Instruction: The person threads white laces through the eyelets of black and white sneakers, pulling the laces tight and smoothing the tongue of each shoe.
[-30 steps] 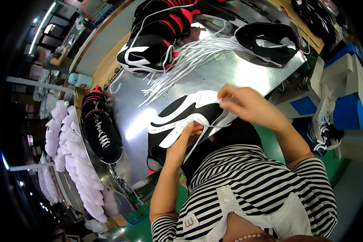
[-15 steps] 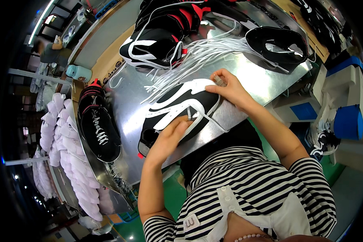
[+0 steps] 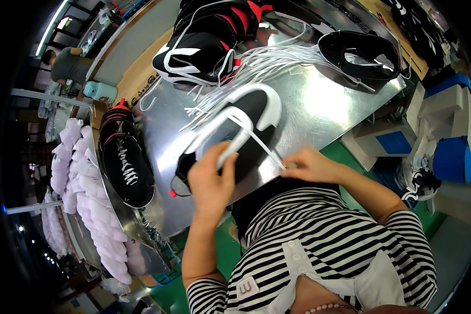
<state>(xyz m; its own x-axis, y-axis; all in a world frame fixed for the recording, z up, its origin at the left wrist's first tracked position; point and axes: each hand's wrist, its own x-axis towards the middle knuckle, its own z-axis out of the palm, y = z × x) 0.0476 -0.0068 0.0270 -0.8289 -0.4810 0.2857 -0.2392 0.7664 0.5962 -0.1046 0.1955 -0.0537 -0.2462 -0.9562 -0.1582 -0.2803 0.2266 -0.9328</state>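
A black and white shoe upper [image 3: 255, 149] lies tilted on the metal table in front of me. My left hand [image 3: 212, 178] grips its near left side, with thumb and fingers closed on the edge. From the upper's middle a white shoelace [image 3: 267, 148] runs straight to my right hand [image 3: 310, 165]. The fingers of that hand pinch the lace's end near the table's front edge. Something small and greyish shows at these fingertips, too blurred to name.
Loose white laces [image 3: 269, 65] lie behind the upper. Black, white and red uppers [image 3: 193, 60] are stacked beyond, with a black upper [image 3: 358, 57] at far right and another upper [image 3: 125, 162] at left. Pale pieces [image 3: 91, 204] hang beyond the table's left edge. A person [image 3: 70, 65] is in the background.
My right hand has come from the upper's toe toward my body and now pulls the lace straight. The upper has turned, its toe swinging away from me; my left hand still holds it.
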